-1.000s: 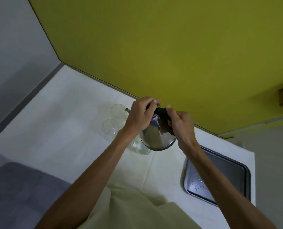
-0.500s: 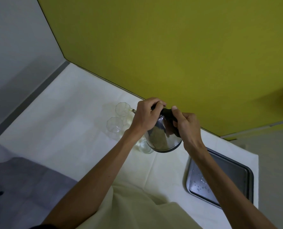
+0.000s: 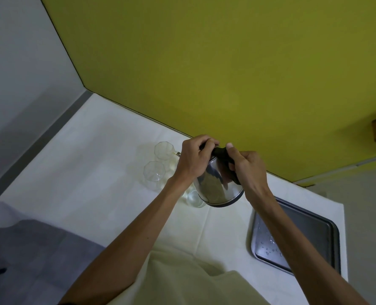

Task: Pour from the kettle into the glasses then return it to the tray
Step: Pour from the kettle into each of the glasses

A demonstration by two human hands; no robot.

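1. A table covered in a white cloth (image 3: 99, 164) is standing against a yellow-green wall (image 3: 226, 69), with a pale grey wall (image 3: 17, 73) meeting it on the left.
2. Nearest the camera, a cream-coloured garment (image 3: 189, 280) is filling the lower edge, and two bare forearms are reaching forward over it.
3. A dark grey rectangular metal tray (image 3: 330, 243) is lying on the cloth on the right, beads of water showing on its floor; nothing is standing on it.
4. A shiny round stainless-steel kettle with a black handle (image 3: 217, 186) is being held in the air above the cloth, well apart from the tray and tilted toward the left.
5. The right hand (image 3: 248, 170) is wrapping its fingers closed around the black handle, thumb on top.
6. The left hand (image 3: 193, 159) is curling over the kettle's top, fingers pressing on the lid area.
7. A clear glass holding liquid (image 3: 194, 200) is standing just below and beside the kettle's base.
8. A second clear faceted glass (image 3: 154, 175) is standing further left.
9. A third clear faceted glass (image 3: 164, 149) is standing furthest back, with the spout tip just beside its rim; whether liquid is flowing cannot be told.
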